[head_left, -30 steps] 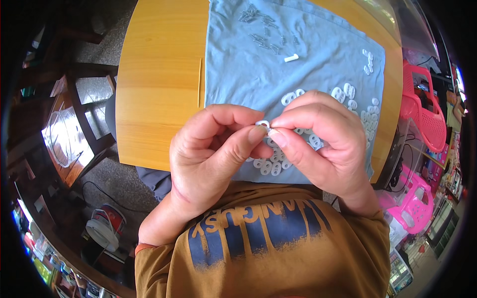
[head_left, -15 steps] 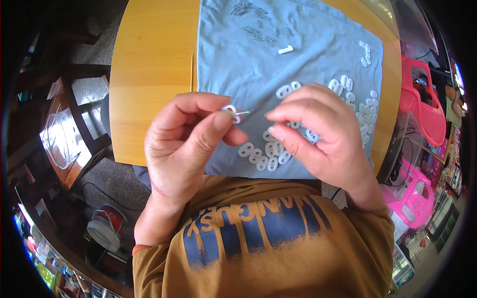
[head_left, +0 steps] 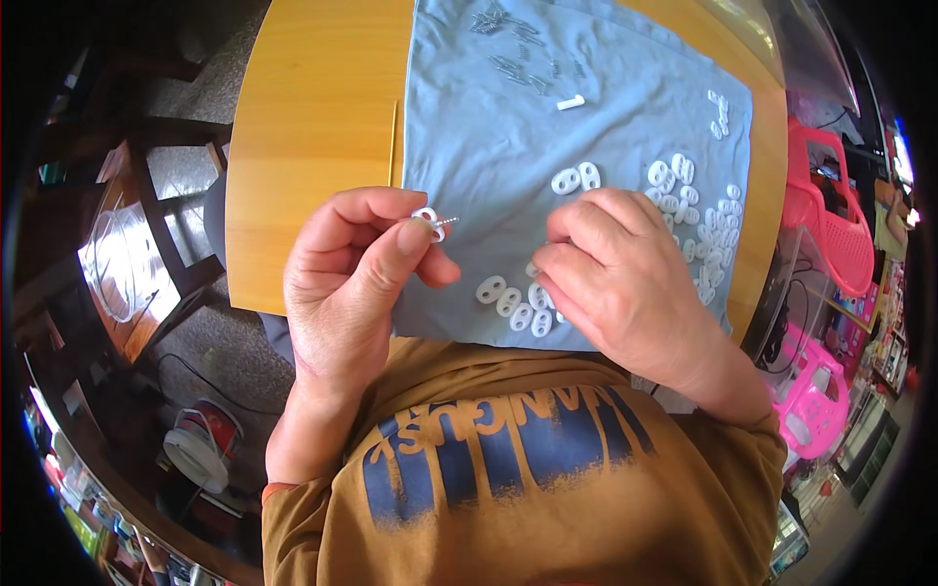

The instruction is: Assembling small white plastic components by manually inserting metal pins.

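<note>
My left hand pinches a small white plastic piece with two holes between thumb and fingers. A metal screw sticks out of the piece's middle, its tip toward the right. My right hand is low over the blue-grey cloth, among similar white two-hole pieces. Its fingers are curled and drawn together, and the back of the hand hides what lies at or under the fingertips. Just beyond it lies another pair of white pieces.
Several loose screws and a white peg-shaped part lie toward the far side of the cloth. More white pieces are heaped at the right. A thin yellow stick rests on the wooden table. Pink plastic chairs stand at the right.
My right hand has moved away from the screw tip, down to the white pieces, its fingers closing. My left hand has shifted slightly left with its piece and screw.
</note>
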Tool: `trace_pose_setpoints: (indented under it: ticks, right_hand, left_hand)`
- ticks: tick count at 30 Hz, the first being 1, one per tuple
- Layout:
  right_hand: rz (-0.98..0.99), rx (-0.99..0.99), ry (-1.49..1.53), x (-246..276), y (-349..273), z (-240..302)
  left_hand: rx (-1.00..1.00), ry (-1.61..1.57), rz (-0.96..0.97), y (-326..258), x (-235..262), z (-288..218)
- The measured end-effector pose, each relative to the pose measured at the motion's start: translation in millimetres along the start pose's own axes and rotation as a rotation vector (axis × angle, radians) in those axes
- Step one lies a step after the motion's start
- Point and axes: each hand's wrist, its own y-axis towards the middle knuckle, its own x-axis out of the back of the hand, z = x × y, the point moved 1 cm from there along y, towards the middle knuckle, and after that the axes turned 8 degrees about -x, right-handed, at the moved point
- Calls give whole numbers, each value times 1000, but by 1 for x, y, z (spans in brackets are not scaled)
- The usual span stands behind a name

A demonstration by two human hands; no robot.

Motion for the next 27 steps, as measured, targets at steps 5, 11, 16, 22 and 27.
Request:
trace_pose_setpoints:
  ticks: [5, 11, 16, 22, 27]
  right_hand:
    - [-104, 54, -20, -6, 0, -1]
    - [-158, -265, 837, 7, 4, 1]
    - [-61, -487, 1496, 11, 6, 6]
    - [-7, -441, 1549, 9, 6, 5]
    - [6, -425, 1613, 9, 4, 5]
  left_hand:
    - [3, -16, -3, -1, -1, 0]
    - [8, -75, 34, -2, -8, -5]
    - [58, -153, 121, -3, -21, -7]
    - [93, -172, 132, -3, -25, -7]
    - [101, -192, 125, -2, -25, -6]
